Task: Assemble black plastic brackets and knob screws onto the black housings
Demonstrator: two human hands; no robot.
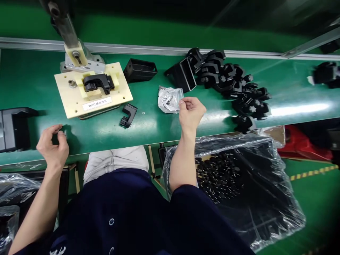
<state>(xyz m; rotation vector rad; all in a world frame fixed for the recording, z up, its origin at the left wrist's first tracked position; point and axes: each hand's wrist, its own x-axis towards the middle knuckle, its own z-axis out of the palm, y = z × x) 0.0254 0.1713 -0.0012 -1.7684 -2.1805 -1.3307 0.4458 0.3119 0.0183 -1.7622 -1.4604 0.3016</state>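
Observation:
My right hand [192, 112] has thumb and forefinger pinched at the right edge of a small clear plastic bag [170, 101] with dark print, which lies on the green bench. My left hand [54, 145] hovers by the bench's front edge, fingers curled but apart from the thumb, with nothing between them. Between the hands lies a loose black bent plastic part [129, 115]. A similar black part [98, 84] sits in the cream fixture plate [90, 109] beneath a metal press arm [69, 33].
Two black rectangular holders [140, 70] stand along the back; a heap of black plastic parts [233, 83] spreads to the right. A black device [16, 129] is at far left. Below the bench, a plastic-lined bin [265, 184] contains many small dark pieces [219, 177].

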